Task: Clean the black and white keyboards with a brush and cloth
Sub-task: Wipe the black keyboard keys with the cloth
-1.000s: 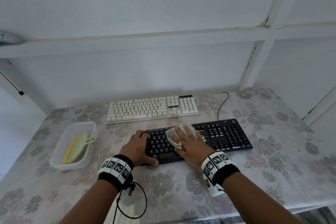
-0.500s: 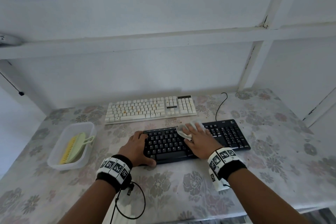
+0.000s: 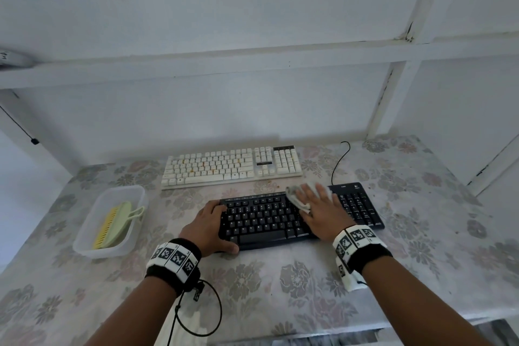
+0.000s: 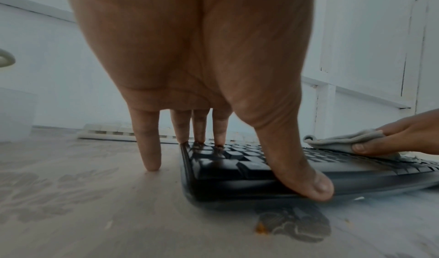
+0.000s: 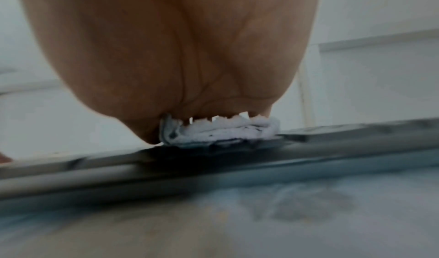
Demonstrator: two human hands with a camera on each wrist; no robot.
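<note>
The black keyboard [image 3: 261, 219] lies near me on the table, and the white keyboard [image 3: 233, 166] lies behind it. My left hand [image 3: 207, 227] holds the black keyboard's left end, thumb [image 4: 308, 183] against its front edge and fingers on the far-left keys. My right hand [image 3: 323, 213] presses a folded grey-white cloth [image 3: 295, 194] onto the keys just left of the number pad. In the left wrist view the thumb pinches the cloth [image 4: 337, 140] from below. The right wrist view shows the cloth [image 5: 221, 132] bunched under the palm on the blurred keyboard [image 5: 166, 168].
A yellow-green brush [image 3: 112, 225] lies in a clear plastic container [image 3: 84, 247] at the left. A black cable [image 3: 337, 163] runs from the black keyboard towards the wall. A white wall with beams stands behind the floral-covered table [image 3: 252, 289]. Crumbs lie by the keyboard's front [image 4: 261, 230].
My right hand has slid the cloth to the right along the black keyboard, from its middle keys to beside the number pad. The left hand has kept its hold.
</note>
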